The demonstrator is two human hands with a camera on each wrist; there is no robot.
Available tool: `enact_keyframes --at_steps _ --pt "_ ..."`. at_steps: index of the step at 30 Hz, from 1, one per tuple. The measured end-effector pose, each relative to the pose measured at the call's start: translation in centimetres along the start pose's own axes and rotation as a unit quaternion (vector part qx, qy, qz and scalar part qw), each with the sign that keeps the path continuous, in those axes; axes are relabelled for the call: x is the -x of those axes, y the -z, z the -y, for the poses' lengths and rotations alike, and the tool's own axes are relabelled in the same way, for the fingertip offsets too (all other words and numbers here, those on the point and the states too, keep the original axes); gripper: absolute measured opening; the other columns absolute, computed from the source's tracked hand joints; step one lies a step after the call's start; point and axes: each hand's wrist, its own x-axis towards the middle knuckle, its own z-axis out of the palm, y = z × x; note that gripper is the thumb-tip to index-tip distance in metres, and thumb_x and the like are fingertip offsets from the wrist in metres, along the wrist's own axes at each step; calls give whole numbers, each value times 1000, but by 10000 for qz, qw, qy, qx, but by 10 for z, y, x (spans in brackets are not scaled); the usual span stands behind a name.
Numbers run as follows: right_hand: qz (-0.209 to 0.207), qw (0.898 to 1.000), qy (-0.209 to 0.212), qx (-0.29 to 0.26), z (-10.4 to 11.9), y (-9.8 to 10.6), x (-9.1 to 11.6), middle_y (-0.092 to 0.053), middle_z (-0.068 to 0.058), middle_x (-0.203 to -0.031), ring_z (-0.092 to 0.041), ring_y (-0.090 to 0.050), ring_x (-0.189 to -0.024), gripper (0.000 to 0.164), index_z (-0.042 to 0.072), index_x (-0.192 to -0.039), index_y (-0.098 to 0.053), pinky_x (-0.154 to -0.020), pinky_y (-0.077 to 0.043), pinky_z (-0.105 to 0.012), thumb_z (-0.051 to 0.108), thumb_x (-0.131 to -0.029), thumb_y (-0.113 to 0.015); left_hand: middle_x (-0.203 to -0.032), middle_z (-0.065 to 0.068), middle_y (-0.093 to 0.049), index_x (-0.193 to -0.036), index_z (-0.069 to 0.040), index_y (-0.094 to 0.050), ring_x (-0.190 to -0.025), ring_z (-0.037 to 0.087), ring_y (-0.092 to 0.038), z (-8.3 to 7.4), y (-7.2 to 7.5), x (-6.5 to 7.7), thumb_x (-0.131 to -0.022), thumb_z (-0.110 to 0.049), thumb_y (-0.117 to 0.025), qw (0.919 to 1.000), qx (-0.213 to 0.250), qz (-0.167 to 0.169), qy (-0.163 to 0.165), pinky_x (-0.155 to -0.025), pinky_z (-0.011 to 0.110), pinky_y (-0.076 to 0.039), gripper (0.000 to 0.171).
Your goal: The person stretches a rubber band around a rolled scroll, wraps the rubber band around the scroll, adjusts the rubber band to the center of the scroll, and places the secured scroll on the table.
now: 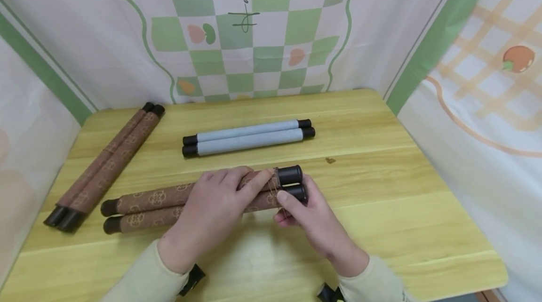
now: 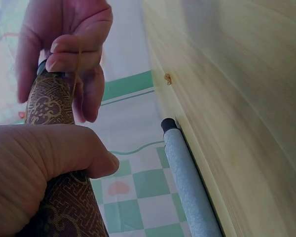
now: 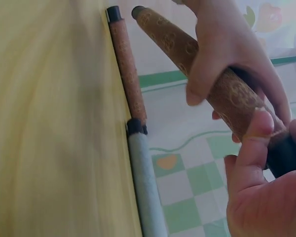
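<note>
A brown patterned scroll [image 1: 156,197], rolled up from both ends onto two rollers with black knobs, is held up over the table, tilted slightly upward to the right. My left hand [image 1: 213,208] grips it right of its middle, thumb lying along the roll toward the right end. At that end my right hand [image 1: 323,229] pinches a thin rubber band [image 2: 79,64], which the left wrist view shows drawn out from the roll. The right thumb and fingers sit close around the black knobs [image 3: 285,154].
A pale blue scroll [image 1: 250,141] lies behind the hands on the wooden table [image 1: 406,198]. Another brown scroll [image 1: 110,156] lies slantwise at the left. A small loose rubber band [image 1: 330,160] rests right of the blue scroll. Patterned cloth [image 1: 271,34] hangs around the table.
</note>
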Motion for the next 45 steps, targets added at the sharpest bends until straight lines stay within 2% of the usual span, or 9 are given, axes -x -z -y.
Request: enact_keyframes --at_steps 2,5,9,12,18,23,31,41,45 --pt "-59 9996 220 -155 -3 -2 2 -63 -20 -118 -25 -71 -86 55 3 -146 -36 -80 -64 -41 13 -100 -67 -118 10 -72 -153 -26 -52 -90 29 -74 0 1 -1 -99 -26 -71 9999 119 11 85 -73 46 -61 58" --pt "-243 9975 550 -358 -6 -6 4 -59 -20 -129 -24 -68 -99 74 7 -154 -32 -87 -62 -36 1 -93 -72 -117 10 -71 -155 -24 -50 -88 29 -74 1 2 -3 -97 -29 -73 9995 249 19 179 -69 45 -61 62" --pt "-639 9935 835 -443 -8 -10 8 -56 -20 -138 -24 -68 -104 96 14 -162 -24 -91 -60 -31 -9 -84 -76 -116 11 -71 -156 -21 -46 -86 29 -73 2 1 -4 -82 -28 -88 9988 389 27 294 -66 45 -60 85" --pt "-920 9897 1007 -441 -8 -15 11 -56 -20 -137 -23 -71 -98 102 18 -163 -22 -90 -62 -33 -12 -82 -76 -116 12 -71 -155 -20 -46 -86 30 -73 2 1 -4 -73 -24 -94 9981 478 48 379 -67 46 -60 95" --pt "-1413 9770 1527 -476 -15 -22 15 -51 -17 -142 -19 -72 -94 104 20 -163 -23 -89 -62 -34 -17 -81 -75 -113 12 -72 -153 -18 -47 -83 29 -73 0 0 -5 -81 -22 -89 9973 541 20 489 -67 45 -61 84" --pt "-1537 9686 1866 -587 -20 -24 15 -48 -19 -142 -15 -72 -93 102 15 -162 -25 -87 -61 -30 -23 -80 -72 -112 11 -73 -153 -17 -47 -84 28 -74 -2 -2 -7 -85 -21 -85 9972 579 36 479 -68 44 -61 78" --pt "-1533 9675 1908 -642 -24 -21 15 -47 -19 -142 -14 -71 -95 98 15 -161 -28 -89 -61 -30 -22 -81 -71 -109 10 -74 -150 -18 -49 -81 28 -74 -3 -2 -8 -91 -20 -80 9968 626 46 499 -67 44 -61 67" --pt "-1660 9656 1934 -520 -27 -18 15 -49 -19 -144 -14 -71 -94 91 11 -159 -31 -87 -61 -29 -20 -82 -71 -111 10 -74 -152 -19 -48 -85 29 -74 -4 -4 -5 -89 -18 -80 9965 600 166 557 -67 45 -61 71" --pt "-1851 9559 2241 -428 -28 -20 16 -47 -17 -146 -13 -72 -91 92 11 -158 -32 -84 -61 -26 -23 -81 -70 -110 9 -74 -150 -19 -51 -83 28 -73 -4 -7 -4 -89 -17 -80 9971 507 140 552 -64 45 -60 68"
